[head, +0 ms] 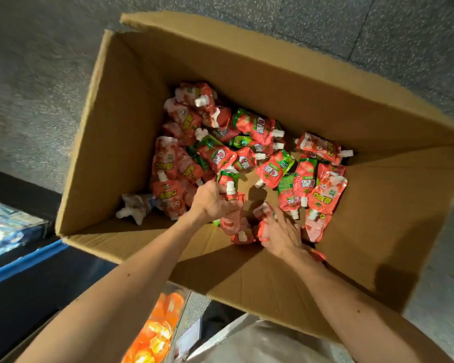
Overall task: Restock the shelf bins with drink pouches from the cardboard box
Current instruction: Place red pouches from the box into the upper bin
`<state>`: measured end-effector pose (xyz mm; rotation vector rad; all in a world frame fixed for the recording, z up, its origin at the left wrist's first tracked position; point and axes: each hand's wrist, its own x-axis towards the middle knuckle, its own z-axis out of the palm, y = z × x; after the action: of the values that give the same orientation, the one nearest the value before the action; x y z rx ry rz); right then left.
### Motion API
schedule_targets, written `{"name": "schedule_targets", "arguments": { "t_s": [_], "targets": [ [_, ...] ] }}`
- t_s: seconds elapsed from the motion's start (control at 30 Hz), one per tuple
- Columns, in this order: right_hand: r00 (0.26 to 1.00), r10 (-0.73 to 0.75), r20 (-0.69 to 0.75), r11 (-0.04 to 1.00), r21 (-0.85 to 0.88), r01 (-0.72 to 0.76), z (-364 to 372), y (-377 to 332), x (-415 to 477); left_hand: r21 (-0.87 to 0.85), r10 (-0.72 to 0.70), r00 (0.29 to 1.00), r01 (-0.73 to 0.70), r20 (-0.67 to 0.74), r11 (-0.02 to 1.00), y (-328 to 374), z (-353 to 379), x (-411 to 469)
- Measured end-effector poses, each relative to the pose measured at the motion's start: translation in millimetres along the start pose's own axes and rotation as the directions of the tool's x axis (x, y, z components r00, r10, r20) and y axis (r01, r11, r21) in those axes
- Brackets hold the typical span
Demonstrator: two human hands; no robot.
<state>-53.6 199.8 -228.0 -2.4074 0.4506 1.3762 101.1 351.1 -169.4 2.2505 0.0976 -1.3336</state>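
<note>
A large open cardboard box (142, 82) stands on the floor below me, its bottom strewn with several red and green drink pouches (268, 169) with white spouts. Both my arms reach down inside. My left hand (210, 203) grips a bunch of red pouches (231, 218) near the box's near wall, fingers curled round them. My right hand (281, 234) lies just to the right, fingers wrapped over another red pouch (264, 213). A crumpled white wrapper (134, 208) lies in the box's left corner.
Grey speckled floor (37, 87) surrounds the box. A blue-edged shelf (21, 265) with shiny packets (0, 231) sits at the left. Orange packets (157, 328) lie in a bin below the box's near flap (247, 281).
</note>
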Motion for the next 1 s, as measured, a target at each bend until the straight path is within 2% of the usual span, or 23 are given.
{"name": "schedule_targets", "arguments": {
  "t_s": [0.1,0.2,0.33,0.4,0.53,0.7,0.9,1.0],
  "targets": [
    [1.000,-0.003,-0.031,0.998,-0.062,0.001,-1.8,-7.2,5.4,-0.080,-0.005,1.000,0.005,0.009,0.997,-7.8,-15.6,-10.9],
    [0.998,0.029,-0.049,0.999,-0.025,-0.030,-6.2,-10.1,12.2,-0.219,-0.020,1.000,0.020,0.002,0.976,-13.0,-27.6,-26.7],
    [0.986,0.165,0.029,0.969,0.182,-0.168,-25.7,-3.8,13.5,-0.292,-0.033,0.999,0.020,-0.040,0.956,-19.0,-32.0,-42.6],
    [0.983,0.173,0.066,0.951,0.249,-0.184,-37.1,4.0,10.3,-0.320,-0.033,0.997,0.010,-0.065,0.947,-20.5,-33.7,-51.5],
    [0.980,0.191,0.053,0.869,0.454,-0.195,-59.1,19.1,-10.6,-0.432,-0.010,0.992,-0.044,-0.122,0.901,-21.6,-35.8,-74.3],
    [0.988,0.155,-0.017,0.711,0.696,-0.100,-91.0,16.9,-51.4,-0.522,0.057,0.972,-0.171,-0.227,0.836,-19.3,-43.0,-118.9],
    [0.970,0.125,-0.209,0.636,0.767,0.084,-117.5,-5.1,-118.0,-0.559,0.098,0.932,-0.290,-0.348,0.777,-24.4,-54.4,-186.1],
    [0.956,0.044,-0.291,0.592,0.778,0.210,-131.4,-25.1,-157.9,-0.574,0.151,0.905,-0.373,-0.397,0.729,-31.1,-63.6,-229.6]
  ]
}}
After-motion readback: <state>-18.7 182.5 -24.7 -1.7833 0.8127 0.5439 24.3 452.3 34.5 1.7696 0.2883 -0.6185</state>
